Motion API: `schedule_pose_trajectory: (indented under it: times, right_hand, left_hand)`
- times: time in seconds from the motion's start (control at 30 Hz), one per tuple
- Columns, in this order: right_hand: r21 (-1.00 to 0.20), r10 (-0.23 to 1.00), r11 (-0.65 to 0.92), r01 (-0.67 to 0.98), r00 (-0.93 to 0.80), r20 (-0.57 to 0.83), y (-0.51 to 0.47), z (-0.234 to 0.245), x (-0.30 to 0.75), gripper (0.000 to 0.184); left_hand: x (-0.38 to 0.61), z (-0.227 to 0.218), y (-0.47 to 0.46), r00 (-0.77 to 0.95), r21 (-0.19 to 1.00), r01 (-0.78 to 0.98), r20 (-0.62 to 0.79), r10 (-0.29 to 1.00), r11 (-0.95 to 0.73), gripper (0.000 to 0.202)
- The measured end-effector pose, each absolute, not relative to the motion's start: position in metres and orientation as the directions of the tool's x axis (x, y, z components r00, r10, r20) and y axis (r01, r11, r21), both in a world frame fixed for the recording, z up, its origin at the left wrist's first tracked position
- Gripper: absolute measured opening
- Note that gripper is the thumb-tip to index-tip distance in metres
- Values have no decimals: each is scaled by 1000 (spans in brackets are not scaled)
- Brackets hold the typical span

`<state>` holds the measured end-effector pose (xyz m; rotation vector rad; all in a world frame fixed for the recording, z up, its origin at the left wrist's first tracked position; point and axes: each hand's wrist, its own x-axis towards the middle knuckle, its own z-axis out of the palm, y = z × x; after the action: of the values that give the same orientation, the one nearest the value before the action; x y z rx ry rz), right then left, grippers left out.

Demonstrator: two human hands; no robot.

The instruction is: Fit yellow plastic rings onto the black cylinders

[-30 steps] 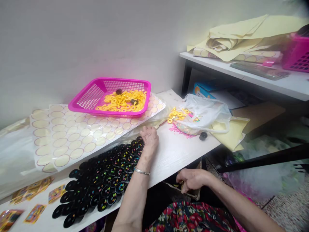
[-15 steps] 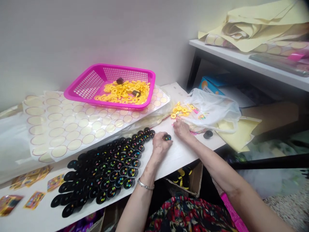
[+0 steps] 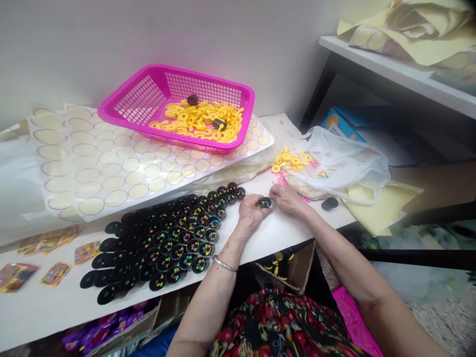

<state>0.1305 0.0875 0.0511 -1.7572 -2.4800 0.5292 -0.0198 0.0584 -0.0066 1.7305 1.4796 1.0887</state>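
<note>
My left hand (image 3: 252, 214) grips a small black cup (image 3: 265, 202), mouth up, with bright coloured bits inside. Close to the right of that cup is my right hand (image 3: 288, 199), fingertips drawn together; anything between them is hidden. Scattered pink beads (image 3: 281, 179) lie just beyond the right fingers. A clear bag of multicoloured beads (image 3: 297, 184) sits behind that hand, partly covered. Left of my left hand, many similar black cups (image 3: 186, 237) stand in close rows, bright bits showing in the nearer ones. One more black cup (image 3: 329, 204) lies right of my right wrist.
A pink basket (image 3: 148, 130) of yellow ring-shaped pieces (image 3: 201, 119) rests on sticker sheets (image 3: 111, 171). More yellow pieces (image 3: 292, 159) lie beside a white plastic bag (image 3: 345, 158). Printed cards (image 3: 55, 273) are at left. An open carton (image 3: 303, 265) stands below the table edge; a shelf (image 3: 390, 74) juts out at right.
My right hand has come back from the pink beads toward the cup in my left hand. The left hand keeps its hold. The camera view has tilted down.
</note>
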Motion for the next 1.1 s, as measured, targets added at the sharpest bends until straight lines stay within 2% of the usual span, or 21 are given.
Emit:
schedule_pose_trajectory:
  times: [0.07, 0.17, 0.27, 0.4, 0.47, 0.57, 0.63, 0.73, 0.83, 0.97, 1.1]
  right_hand:
    - [-398, 908, 247, 884, -354, -222, 91, 53, 132, 19]
    - [-446, 928, 148, 883, -280, -246, 97, 54, 132, 17]
    - [-523, 944, 96, 847, -244, -222, 99, 54, 134, 16]
    - [-620, 953, 148, 770, -280, -120, 94, 49, 138, 17]
    - [-616, 944, 230, 754, -326, -46, 89, 45, 138, 15]
    - [-510, 927, 337, 791, -372, 34, 83, 37, 137, 15]
    - [-444, 926, 360, 820, -372, 64, 80, 32, 135, 18]
    - [-409, 925, 367, 835, -373, 68, 78, 29, 135, 23]
    - [-457, 948, 289, 841, -317, 17, 80, 33, 135, 20]
    - [-554, 982, 55, 831, -145, -119, 85, 42, 133, 16]
    - [-510, 983, -22, 860, -74, -168, 92, 47, 128, 17]
  left_hand:
    - [-20, -6, 58, 48, 839, 502, 217, 975, -211, 26]
    - [-20, -4, 58, 68, 822, 521, 229, 971, -231, 25]
    - [-20, -2, 57, 80, 822, 520, 224, 971, -232, 26]
    - [-20, -1, 56, 76, 830, 517, 200, 977, -210, 28]
    - [-20, -1, 56, 68, 830, 520, 195, 978, -202, 27]
    - [-20, -1, 56, 82, 817, 532, 209, 974, -220, 25]
    - [-21, 0, 56, 93, 811, 537, 215, 972, -231, 23]
    - [-21, 2, 56, 94, 812, 536, 214, 972, -230, 22]
    - [-21, 2, 56, 91, 816, 531, 212, 973, -228, 23]
    - [-21, -2, 57, 84, 819, 527, 214, 973, -225, 25]
    - [-21, -6, 59, 88, 819, 522, 224, 971, -237, 27]
